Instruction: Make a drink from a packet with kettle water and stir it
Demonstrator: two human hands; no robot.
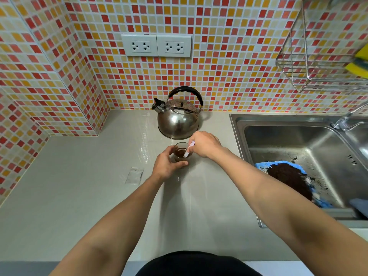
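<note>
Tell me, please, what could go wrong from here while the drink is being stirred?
The small clear glass of dark brown drink is nearly full, so brisk stirring with the thin white stirrer in the right hand could slop liquid over the left hand, possibly hot. The light stirrer may bend or slip. Drops on the pale tiled counter could wet the clear empty packet.

Single head-worn wide-angle view, looking forward and steeply down over the desk (79, 196) toward the tiled wall (219, 76); forearms enter from bottom edge, sink (298, 140) at right, strong edge distortion.
</note>
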